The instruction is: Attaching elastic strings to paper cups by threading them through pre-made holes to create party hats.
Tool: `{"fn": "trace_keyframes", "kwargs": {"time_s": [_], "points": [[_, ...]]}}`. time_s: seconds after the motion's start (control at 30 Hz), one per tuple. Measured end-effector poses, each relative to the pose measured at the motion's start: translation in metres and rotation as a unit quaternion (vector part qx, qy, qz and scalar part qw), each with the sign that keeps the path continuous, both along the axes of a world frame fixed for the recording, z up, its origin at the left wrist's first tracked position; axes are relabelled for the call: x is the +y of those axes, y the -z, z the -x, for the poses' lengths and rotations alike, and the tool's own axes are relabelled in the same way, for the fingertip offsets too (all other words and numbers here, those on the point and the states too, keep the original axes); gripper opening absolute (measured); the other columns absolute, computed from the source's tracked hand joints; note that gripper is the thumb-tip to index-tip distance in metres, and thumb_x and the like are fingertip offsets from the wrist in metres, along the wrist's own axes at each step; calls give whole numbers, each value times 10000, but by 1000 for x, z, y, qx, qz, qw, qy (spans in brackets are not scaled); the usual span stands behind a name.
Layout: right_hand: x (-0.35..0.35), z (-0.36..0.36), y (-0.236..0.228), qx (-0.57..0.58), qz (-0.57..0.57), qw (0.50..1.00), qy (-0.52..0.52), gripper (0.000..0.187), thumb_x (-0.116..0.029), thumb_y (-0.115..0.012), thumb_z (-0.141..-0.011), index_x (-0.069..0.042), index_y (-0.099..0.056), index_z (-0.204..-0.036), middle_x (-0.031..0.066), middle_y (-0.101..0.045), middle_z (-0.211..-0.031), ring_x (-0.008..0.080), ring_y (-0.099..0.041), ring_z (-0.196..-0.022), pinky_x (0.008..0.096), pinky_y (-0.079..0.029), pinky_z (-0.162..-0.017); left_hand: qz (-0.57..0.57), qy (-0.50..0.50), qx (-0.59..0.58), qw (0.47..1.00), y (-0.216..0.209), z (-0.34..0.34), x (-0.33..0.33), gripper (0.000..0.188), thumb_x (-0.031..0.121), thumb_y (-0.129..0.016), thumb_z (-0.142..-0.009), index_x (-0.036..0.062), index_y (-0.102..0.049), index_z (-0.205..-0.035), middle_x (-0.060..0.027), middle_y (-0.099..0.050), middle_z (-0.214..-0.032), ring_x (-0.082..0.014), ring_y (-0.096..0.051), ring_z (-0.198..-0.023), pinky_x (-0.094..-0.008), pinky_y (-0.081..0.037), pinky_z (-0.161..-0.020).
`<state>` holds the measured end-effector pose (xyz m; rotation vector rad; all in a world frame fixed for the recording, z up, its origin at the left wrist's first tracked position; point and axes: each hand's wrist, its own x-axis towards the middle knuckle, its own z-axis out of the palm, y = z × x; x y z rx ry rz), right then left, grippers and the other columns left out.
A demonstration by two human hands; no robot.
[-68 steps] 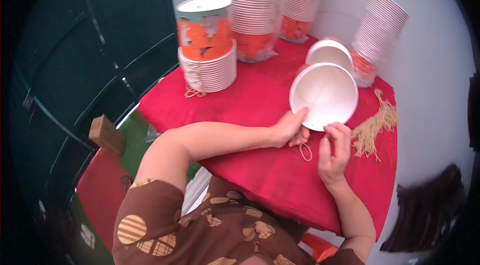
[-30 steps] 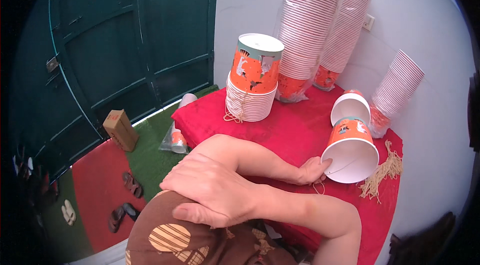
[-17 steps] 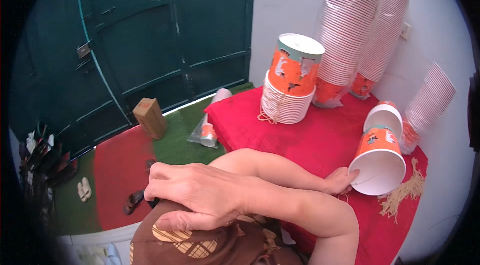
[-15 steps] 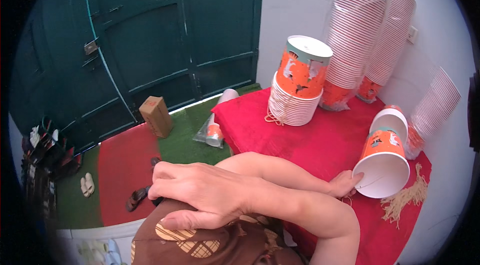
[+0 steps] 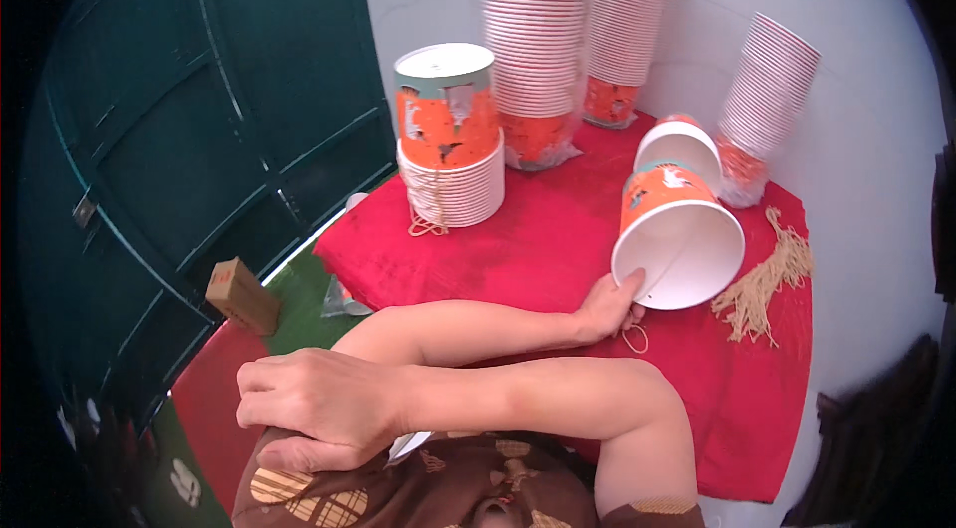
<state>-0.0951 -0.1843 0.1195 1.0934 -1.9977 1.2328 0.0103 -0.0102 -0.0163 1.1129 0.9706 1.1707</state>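
My arms cross in front of me. My left hand (image 5: 609, 309) reaches to the right and pinches the rim of an orange-and-green paper bucket (image 5: 669, 191), its thumb just inside the white mouth. The bucket lies on its side, mouth toward me; a thin line shows inside it. Below that hand is a small loop of string (image 5: 635, 337). My right hand (image 5: 317, 406) is across at the left, above my brown patterned clothing, fingers curled in. Whatever it may hold is hidden. Another paper bucket (image 5: 679, 144) lies behind the first.
The red-covered table (image 5: 558, 264) carries a bundle of tan strings (image 5: 772, 274), an upturned bucket (image 5: 446, 115) on a nested stack with strings, and tall wrapped bucket stacks (image 5: 533, 40). A leaning stack (image 5: 767, 95) stands right. A cardboard box (image 5: 242, 297) sits by green doors (image 5: 289, 60).
The view has swung to the right, so the table and buckets appear farther left. My left hand keeps its hold on the bucket rim. My right hand's fingers look more curled.
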Motion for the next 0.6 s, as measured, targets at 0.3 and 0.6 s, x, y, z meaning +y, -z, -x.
{"fn": "trace_keyframes", "kwargs": {"time_s": [0.3,0.6], "points": [[6,-3,20,33,39,998,40,287,-238,-647,-833,8,-570,-960,163,-555,-905,352,-552,-864,435,-465,-740,15,11,4,1000,2,0,-2,521,473,-351,-1016,19,-545,-850,-56,-564,-636,-134,-511,-458,-278,-390,-352],[27,-29,21,82,-28,977,196,286,-259,-660,-811,-6,-568,-906,135,-548,-834,323,-565,-813,419,-460,-677,9,28,-11,1000,-2,6,-1,492,452,-347,-1020,18,-540,-891,-67,-576,-628,-128,-519,-444,-247,-378,-318]]}}
